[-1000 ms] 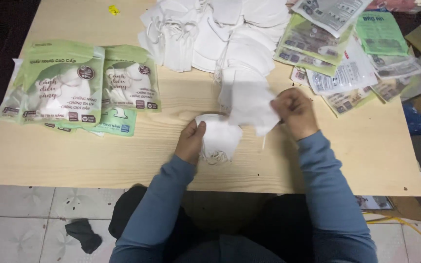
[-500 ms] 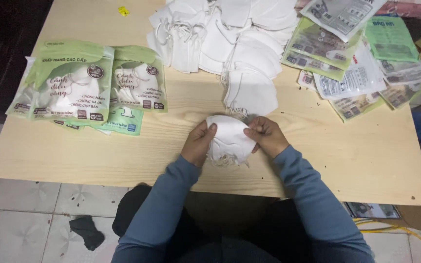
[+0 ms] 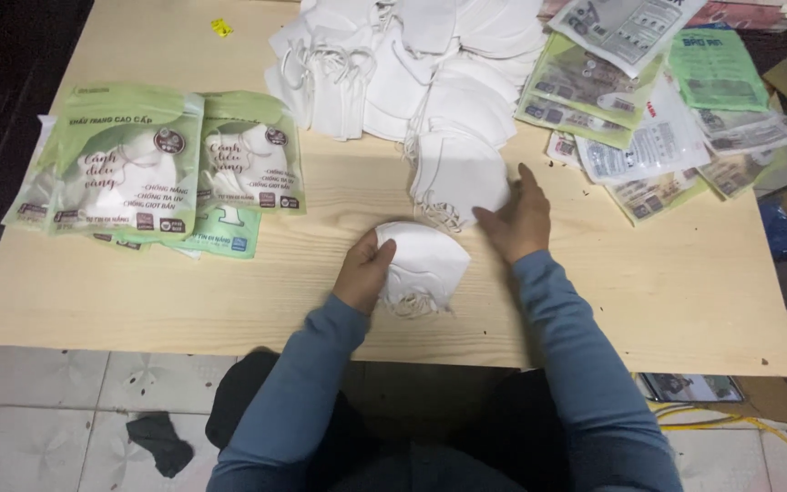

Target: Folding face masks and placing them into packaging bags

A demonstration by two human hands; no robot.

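Note:
My left hand (image 3: 363, 271) rests on a folded white face mask (image 3: 425, 264) lying on the wooden table (image 3: 667, 301) near its front edge, pinning its left side. My right hand (image 3: 519, 217) lies flat with fingers apart, touching the lower right edge of a small stack of white masks (image 3: 457, 173) just beyond. Both arms wear blue sleeves. Ear loops trail from under the near mask.
A big heap of loose white masks (image 3: 412, 64) covers the table's far middle. Green filled mask packets (image 3: 129, 169) lie at the left. Empty printed packets (image 3: 649, 109) spread at the far right. A yellow scrap (image 3: 221, 27) lies far left. Tiled floor shows below.
Both hands held a mask between them before. My right hand has left it and moved up to the stack of masks, while my left hand stays on the near mask.

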